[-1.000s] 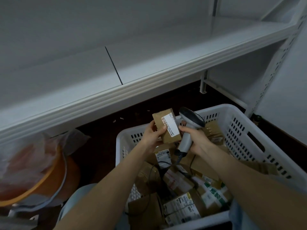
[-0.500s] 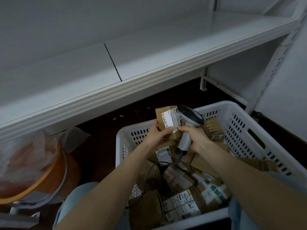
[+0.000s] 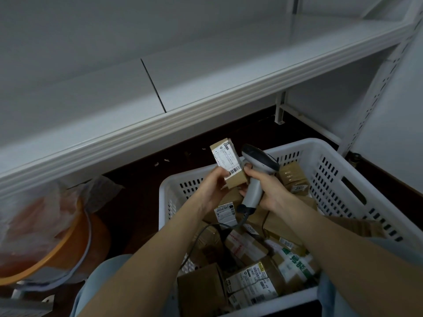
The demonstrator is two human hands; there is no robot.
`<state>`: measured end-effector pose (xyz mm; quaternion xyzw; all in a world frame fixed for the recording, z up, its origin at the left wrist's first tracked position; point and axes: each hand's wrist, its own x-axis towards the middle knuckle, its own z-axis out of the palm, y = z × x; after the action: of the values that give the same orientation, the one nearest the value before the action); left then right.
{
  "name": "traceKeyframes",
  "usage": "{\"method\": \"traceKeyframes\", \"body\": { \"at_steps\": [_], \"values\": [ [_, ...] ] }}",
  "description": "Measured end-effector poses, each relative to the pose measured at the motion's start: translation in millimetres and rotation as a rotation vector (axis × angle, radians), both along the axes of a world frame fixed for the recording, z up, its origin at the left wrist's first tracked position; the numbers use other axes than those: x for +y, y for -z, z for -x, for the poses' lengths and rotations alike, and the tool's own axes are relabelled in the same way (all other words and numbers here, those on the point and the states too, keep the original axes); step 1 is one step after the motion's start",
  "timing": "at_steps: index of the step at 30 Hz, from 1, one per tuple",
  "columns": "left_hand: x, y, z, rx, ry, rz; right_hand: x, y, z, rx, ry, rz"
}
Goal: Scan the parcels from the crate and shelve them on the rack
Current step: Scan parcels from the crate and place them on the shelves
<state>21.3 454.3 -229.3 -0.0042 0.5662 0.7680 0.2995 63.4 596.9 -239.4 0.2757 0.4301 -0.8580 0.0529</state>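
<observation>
L thumb and fingertips (image 3: 220,174) pinch the lower end of a small brown parcel (image 3: 235,180). The left hand (image 3: 211,187) is curled on it, w/ the upper part sticking up free. Its white label (image 3: 225,159) faces the camera, barcode along the label's lower edge, just above the thumb tip. R fingers (image 3: 254,178) wrap the grip of the scanner (image 3: 261,160), so the right hand (image 3: 269,193) is closed round it. The index finger is up by the trigger area, right beside the parcel's R edge; touching or not, can't tell. The scanner head sits just beside the parcel, v. close, and which way its window faces is hard to make out. Judgement: the step in hand is the scan, prob. not lined up yet. To do it well, back the scanner off a little and turn the head so the window looks square at the barcode. Ease the L thumb down so it doesn't cover the bars, and hold both hands steady till it reads. The parcel is held above the far-L part of the white crate (image 3: 338,179), clear of the loose parcels (image 3: 251,277) inside. The scanner cable (image 3: 199,236) trails down among them, so mind a snag when lifting. The rack shelf (image 3: 206,72) lies above and beyond both hands; the parcel should go up there once read.
</observation>
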Motion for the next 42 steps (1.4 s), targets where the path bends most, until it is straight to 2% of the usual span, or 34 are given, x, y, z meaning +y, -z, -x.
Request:
{"method": "traceKeyframes", "body": {
  "at_steps": [7,12,18,23,33,42],
  "values": [
    [3,-7,-5,-0.010,0.032,-0.002,0,-4,0,0.036,0.075,-0.092],
    [0,-11,-3,-0.111,-0.029,-0.063,1,-5,-2,0.030,0.084,-0.099],
    [-1,-11,-5,-0.127,-0.084,0.016,1,-9,-3,0.032,0.073,-0.073],
    [1,-15,-6,-0.214,-0.071,0.030,1,-12,-3,-0.008,0.049,-0.038],
    [1,-13,-6,-0.197,-0.011,0.114,4,-15,-2,-0.134,0.052,-0.013],
    [2,-9,-4,-0.191,-0.062,0.213,3,-13,-3,-0.157,0.068,-0.052]
  ]
}}
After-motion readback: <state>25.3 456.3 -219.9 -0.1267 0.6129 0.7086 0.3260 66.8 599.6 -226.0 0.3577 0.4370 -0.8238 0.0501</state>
